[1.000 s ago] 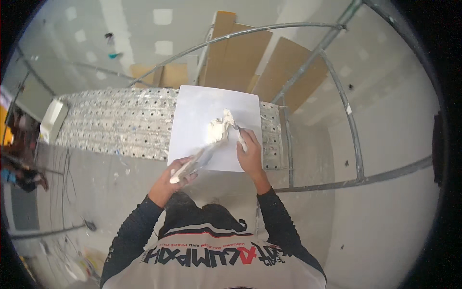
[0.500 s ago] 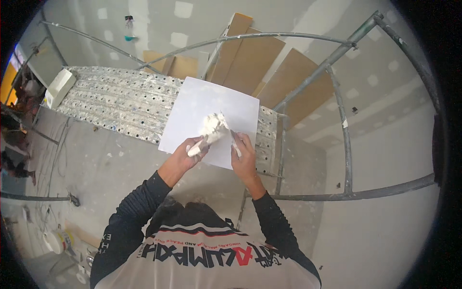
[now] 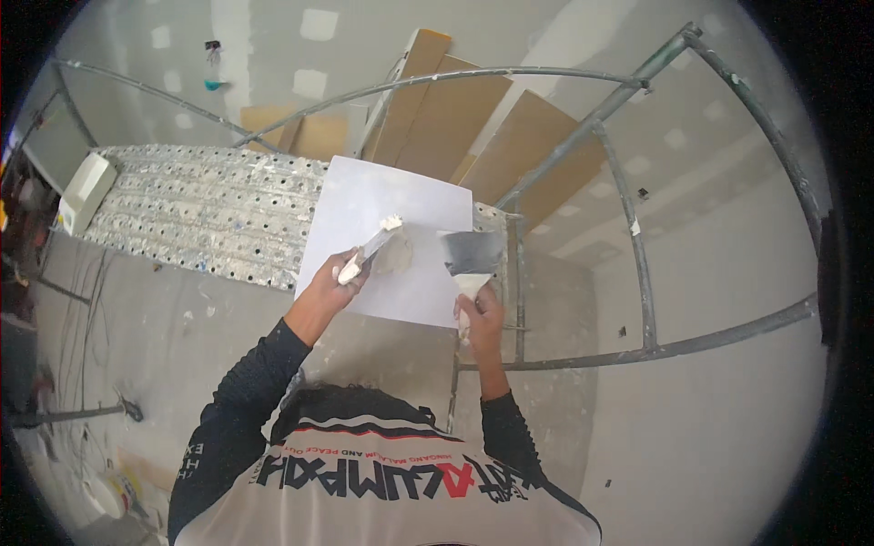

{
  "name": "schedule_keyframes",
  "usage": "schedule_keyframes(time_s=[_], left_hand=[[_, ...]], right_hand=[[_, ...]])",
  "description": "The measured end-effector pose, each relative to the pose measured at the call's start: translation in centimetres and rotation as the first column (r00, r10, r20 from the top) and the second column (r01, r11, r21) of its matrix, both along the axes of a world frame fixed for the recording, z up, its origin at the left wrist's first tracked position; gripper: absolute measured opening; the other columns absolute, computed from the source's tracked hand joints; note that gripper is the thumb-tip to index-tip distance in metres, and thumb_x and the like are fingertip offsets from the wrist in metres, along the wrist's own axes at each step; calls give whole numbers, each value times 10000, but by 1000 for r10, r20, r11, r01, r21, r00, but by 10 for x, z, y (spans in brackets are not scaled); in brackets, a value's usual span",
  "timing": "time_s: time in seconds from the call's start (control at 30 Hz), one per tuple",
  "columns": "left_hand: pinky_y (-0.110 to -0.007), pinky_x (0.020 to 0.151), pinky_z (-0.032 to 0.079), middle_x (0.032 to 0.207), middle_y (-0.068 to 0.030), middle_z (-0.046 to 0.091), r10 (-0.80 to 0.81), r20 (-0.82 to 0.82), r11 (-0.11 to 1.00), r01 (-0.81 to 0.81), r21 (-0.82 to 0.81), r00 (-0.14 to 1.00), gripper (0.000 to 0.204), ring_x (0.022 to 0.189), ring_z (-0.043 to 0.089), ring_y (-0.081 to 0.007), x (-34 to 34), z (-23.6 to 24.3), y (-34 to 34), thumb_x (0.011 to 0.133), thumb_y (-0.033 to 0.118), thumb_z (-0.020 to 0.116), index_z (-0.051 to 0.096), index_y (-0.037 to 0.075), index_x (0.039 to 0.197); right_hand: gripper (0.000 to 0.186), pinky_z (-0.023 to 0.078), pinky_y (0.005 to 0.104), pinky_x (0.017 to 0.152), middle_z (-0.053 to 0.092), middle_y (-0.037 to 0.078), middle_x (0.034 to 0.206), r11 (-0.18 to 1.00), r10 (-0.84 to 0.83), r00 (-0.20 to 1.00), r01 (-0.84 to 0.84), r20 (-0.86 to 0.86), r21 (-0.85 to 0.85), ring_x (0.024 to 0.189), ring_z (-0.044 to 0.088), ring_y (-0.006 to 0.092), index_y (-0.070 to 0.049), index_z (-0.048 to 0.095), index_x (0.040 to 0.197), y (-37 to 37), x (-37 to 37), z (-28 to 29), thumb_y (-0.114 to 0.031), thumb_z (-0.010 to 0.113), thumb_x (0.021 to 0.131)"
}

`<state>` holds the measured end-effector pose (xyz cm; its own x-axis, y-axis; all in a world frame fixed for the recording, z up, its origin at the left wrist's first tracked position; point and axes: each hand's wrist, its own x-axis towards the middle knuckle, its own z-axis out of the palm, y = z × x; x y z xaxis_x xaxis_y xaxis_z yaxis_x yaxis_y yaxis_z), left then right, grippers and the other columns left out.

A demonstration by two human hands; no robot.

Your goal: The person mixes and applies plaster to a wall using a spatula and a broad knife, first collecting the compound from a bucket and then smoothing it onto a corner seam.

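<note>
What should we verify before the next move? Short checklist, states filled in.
1. Left hand gripping a putty knife: ok.
2. Right hand gripping the wide putty knife: ok, blade pointing away from the wearer.
3. White paste on the left blade's tip: ok.
4. White board lying on the perforated plank: ok.
5. Board surface unmarked: not ok, greyish patch beside the left blade.
6. Board secured: cannot tell.

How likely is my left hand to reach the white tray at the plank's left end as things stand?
Probably not: the left hand holds a putty knife, and the white tray sits at the left end of the perforated plank, seemingly out of reach from here.
</note>
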<state>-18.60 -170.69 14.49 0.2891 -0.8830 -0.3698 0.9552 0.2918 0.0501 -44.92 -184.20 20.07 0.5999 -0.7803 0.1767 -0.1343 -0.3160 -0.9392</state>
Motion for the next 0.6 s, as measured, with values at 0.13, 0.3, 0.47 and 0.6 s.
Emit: schedule_keyframes(time_s=[0.13,0.3,0.47,0.6], left_hand=[[-221,620,591,988,-178,608,-81,78,996,84,-37,994,202,736,643,-194,8,-15,12,975,37,479,485,-107,1116],[-215,558,559,900,-123,594,-121,181,987,99,124,976,183,707,622,-187,-9,36,11,970,121,537,534,-42,1052],[-297,754,542,1062,-75,582,-189,267,982,186,36,945,276,890,600,-190,6,18,6,991,196,479,517,39,1215],[-339,854,544,1148,-102,588,-173,334,976,115,185,927,323,993,612,-215,20,20,10,1002,175,452,479,15,1282]], right_hand=[[227,468,266,644,636,57,862,960,-17,969,-53,247,276,701,578,118,32,587,1121,5,26,34,3,578,896],[161,500,275,716,628,85,979,996,-23,981,6,191,89,762,603,141,49,619,1043,13,45,56,-22,612,899],[264,468,338,878,595,161,1091,924,24,997,-50,-73,-378,1022,584,263,43,622,1116,57,70,57,17,613,853],[296,464,335,898,578,155,1142,880,30,993,-80,-113,-468,1057,582,288,55,608,1152,70,41,39,23,601,857]])
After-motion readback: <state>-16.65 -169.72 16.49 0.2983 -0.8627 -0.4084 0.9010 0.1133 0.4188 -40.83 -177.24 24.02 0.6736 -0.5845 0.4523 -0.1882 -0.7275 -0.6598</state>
